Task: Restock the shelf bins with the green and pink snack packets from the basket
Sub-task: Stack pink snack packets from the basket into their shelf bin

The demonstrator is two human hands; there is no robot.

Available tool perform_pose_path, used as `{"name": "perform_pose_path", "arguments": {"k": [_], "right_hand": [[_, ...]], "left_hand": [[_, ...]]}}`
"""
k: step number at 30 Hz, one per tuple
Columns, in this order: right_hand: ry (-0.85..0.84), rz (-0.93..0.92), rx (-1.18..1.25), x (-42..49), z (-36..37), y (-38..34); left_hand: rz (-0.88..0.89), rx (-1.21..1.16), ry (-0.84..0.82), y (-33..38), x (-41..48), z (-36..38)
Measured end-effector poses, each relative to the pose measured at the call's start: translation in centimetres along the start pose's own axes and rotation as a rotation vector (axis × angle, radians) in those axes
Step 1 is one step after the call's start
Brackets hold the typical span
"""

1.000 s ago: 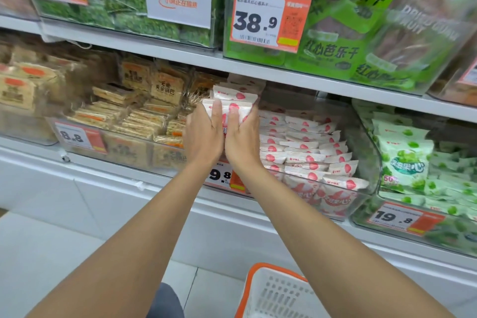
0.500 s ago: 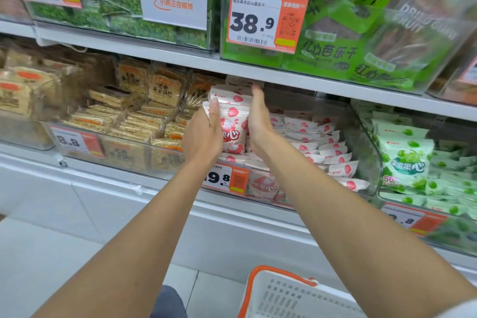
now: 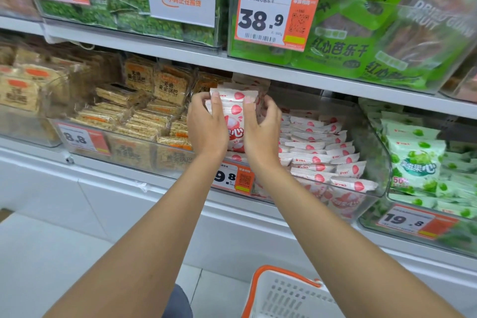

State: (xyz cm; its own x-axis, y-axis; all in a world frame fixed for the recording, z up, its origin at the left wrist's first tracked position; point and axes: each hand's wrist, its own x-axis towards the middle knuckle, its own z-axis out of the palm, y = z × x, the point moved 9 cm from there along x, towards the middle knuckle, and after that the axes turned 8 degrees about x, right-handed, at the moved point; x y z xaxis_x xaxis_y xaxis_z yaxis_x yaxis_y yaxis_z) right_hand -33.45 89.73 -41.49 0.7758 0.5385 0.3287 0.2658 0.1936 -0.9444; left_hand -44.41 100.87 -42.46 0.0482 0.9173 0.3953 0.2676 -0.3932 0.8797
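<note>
A stack of pink-and-white snack packets [image 3: 236,113] stands upright at the left end of the clear pink-packet bin [image 3: 371,165]. My left hand [image 3: 206,126] grips its left side, thumb curled over the top edge. My right hand [image 3: 262,126] holds the right side with curled fingers. More pink packets [image 3: 320,160] lie flat in rows to the right in the same bin. Green packets [image 3: 413,162] fill the neighbouring bin on the right. The white basket [image 3: 289,294] with an orange rim sits low, below my right arm.
A bin of brown cracker packs [image 3: 134,113] borders the pink bin on the left. The shelf board [image 3: 284,72] above carries green dried-fruit bags [image 3: 343,44] and a 38.9 price tag [image 3: 273,18]. White tiled floor [image 3: 51,253] lies below the shelf base.
My right hand came down from the top of the packets to their right side, fingers curling round them. The upright stack stays in place between both hands.
</note>
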Motion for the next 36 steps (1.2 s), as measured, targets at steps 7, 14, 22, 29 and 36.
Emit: {"name": "perform_pose_path", "arguments": {"k": [7,14,22,29,36], "right_hand": [[-0.046,-0.08,-0.205,-1.4,-0.6,1.2],[-0.084,-0.076,-0.209,-0.6,-0.3,0.6],[-0.022,-0.03,-0.183,-1.6,-0.2,0.5],[-0.109,0.047,-0.156,-2.0,2.0,0.5],[-0.129,0.263,0.037,-1.0,2.5,1.7]], "left_hand": [[-0.008,-0.053,0.073,-0.2,-0.2,-0.6],[0.052,0.102,0.036,0.9,-0.8,-0.6],[0.118,0.245,-0.018,1.2,-1.3,0.1],[0.125,0.31,-0.063,0.1,-0.7,0.5],[0.1,0.288,-0.058,-0.1,-1.3,0.5]]}}
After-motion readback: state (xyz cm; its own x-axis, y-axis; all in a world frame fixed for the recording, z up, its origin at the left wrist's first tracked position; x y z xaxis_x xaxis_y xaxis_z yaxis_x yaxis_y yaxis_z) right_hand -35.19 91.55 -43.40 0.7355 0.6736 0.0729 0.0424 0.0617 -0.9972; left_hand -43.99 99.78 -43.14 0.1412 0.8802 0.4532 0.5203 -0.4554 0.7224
